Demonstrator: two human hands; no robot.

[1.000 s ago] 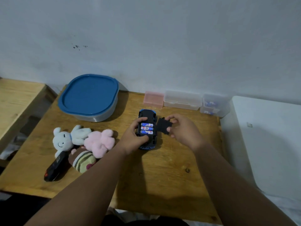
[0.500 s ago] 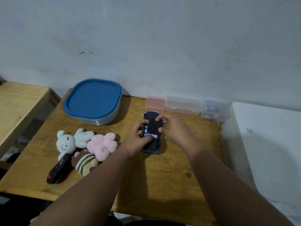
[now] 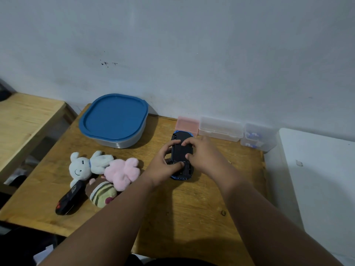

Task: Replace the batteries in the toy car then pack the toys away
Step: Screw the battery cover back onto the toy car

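Observation:
The blue toy car (image 3: 182,150) lies upside down in the middle of the wooden table (image 3: 192,208), its black underside up. The black battery cover lies over the compartment and hides the batteries. My left hand (image 3: 165,166) grips the car's left side with the thumb on the underside. My right hand (image 3: 201,154) presses fingers on the cover from the right. To the left lie a white bunny plush (image 3: 86,166), a pink plush (image 3: 123,172), a striped plush (image 3: 101,192) and a black remote (image 3: 70,198).
A grey tub with a blue lid (image 3: 114,120) stands at the back left. Along the wall sit a pink box (image 3: 188,124), a clear box (image 3: 221,128) and a clear box holding batteries (image 3: 257,137). A white surface (image 3: 317,179) adjoins on the right, another wooden table (image 3: 25,120) on the left.
My right hand brought the black cover from beside the car onto the open battery compartment. The batteries, visible before, are now covered. My left hand stayed on the car.

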